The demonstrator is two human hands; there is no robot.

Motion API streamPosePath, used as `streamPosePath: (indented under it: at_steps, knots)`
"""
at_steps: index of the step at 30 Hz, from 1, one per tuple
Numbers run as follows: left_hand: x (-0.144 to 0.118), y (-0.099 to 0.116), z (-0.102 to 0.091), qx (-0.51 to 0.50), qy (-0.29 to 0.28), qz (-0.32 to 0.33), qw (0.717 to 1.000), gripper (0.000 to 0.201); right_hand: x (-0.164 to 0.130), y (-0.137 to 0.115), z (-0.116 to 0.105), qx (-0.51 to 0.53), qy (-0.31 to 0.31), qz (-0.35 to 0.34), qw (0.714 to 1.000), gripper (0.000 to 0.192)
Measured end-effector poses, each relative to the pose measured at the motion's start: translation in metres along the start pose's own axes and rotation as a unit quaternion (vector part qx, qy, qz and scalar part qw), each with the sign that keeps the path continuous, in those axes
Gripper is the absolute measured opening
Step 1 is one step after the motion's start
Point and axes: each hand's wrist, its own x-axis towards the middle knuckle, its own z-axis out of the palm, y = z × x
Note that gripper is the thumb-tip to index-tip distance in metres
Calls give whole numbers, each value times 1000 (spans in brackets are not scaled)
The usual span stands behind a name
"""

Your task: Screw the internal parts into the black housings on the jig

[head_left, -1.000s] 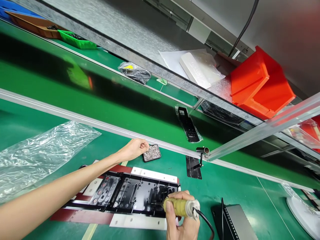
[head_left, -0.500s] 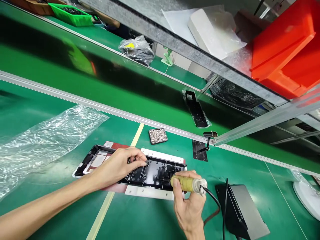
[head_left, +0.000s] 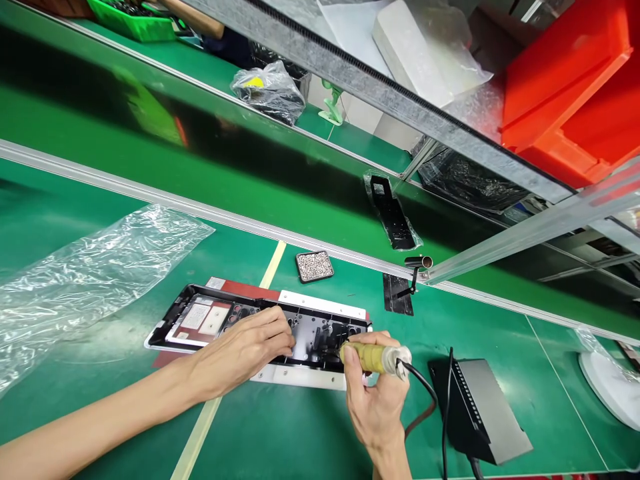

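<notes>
A long black plastic housing (head_left: 306, 337) lies with its ribbed inside up in a fixture with white side strips (head_left: 325, 303). My right hand (head_left: 375, 393) grips the yellow handle of a corded soldering iron (head_left: 367, 357), its thin tip pointing left into the housing's right half. Over the middle of the housing is my left hand (head_left: 250, 347), fingers curled and pressed together at the inside near the front wall. Whatever is between those fingertips is hidden. Behind the housing sits a small black tray (head_left: 315, 267) full of tiny metal pieces.
Clear plastic film (head_left: 110, 267) covers the left of the bench. To the right stand a black and grey box-shaped unit (head_left: 480, 407) with cables and a small clamped tube (head_left: 419, 262). A bagged black part (head_left: 393, 213) lies beyond the rail. An orange bin (head_left: 565, 93) rests on the overhead shelf.
My left hand has come down and nearer to the housing's front wall, its fingers more curled. My right hand holds the soldering iron in nearly the same spot. The view has shifted slightly.
</notes>
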Motion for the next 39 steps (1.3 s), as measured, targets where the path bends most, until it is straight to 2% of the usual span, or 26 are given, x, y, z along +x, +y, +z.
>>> streamPosePath:
  at_steps: [4, 10, 15, 19, 24, 29, 33, 39]
  knots:
    - [2, -2, -1, -6, -4, 11, 1000, 22, 0, 0, 0, 1, 3, -2, 1000, 7]
    - [-6, -1, -2, -11, 52, 25, 998, 15, 0, 0, 1, 6, 1, 16, 1000, 7]
    - [-19, -1, -1, 10, 80, 54, 995, 27, 1, -1, 0, 12, 2, 5, 1000, 6]
    - [-24, -2, 4, 73, 78, 81, 991, 36, 2, -2, 0, 8, 1, 6, 1000, 6]
    - [-25, 1, 5, 87, 80, 83, 989, 37, 1, -2, 0, -1, 4, 0, 1000, 6]
    - [-17, -2, -11, 15, 105, 18, 994, 27, -1, -1, 1, 7, 1, 24, 1000, 9]
    - [4, -21, -23, 20, 131, -29, 991, 19, -5, 0, 0, 13, -10, 33, 999, 10]
    - [56, -72, -29, 47, 42, -126, 990, 34, -15, 6, 8, -16, 29, 40, 999, 12]
